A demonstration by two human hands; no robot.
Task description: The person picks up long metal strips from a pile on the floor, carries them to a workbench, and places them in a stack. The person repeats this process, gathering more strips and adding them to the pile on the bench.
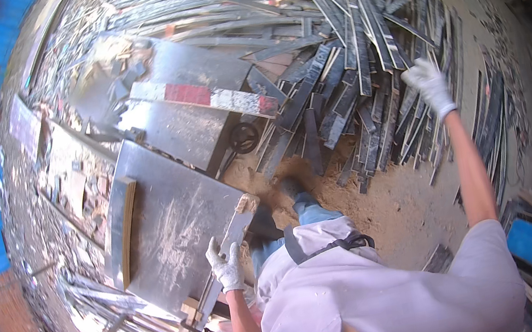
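Note:
My left hand (226,264), in a white glove, is held at the near edge of a metal-topped saw table (180,222). Its thumb and fingers are apart with nothing between them. My right hand (429,87), also in a white glove, reaches far out to the right over a heap of dark-faced wooden strips (363,72). Its fingers look loosely spread, and no strip is seen in them, though they are slightly blurred. On the tabletop lies a short stack of strips (129,232) near the left edge. Sawdust streaks the metal.
A red-and-white board (199,100) crosses the machine beyond the table, above a black handwheel (244,138). Scrap wood (78,176) covers the ground at the left. A long rail (199,311) runs along the table's near side. Sawdust lies on the dirt floor (385,206).

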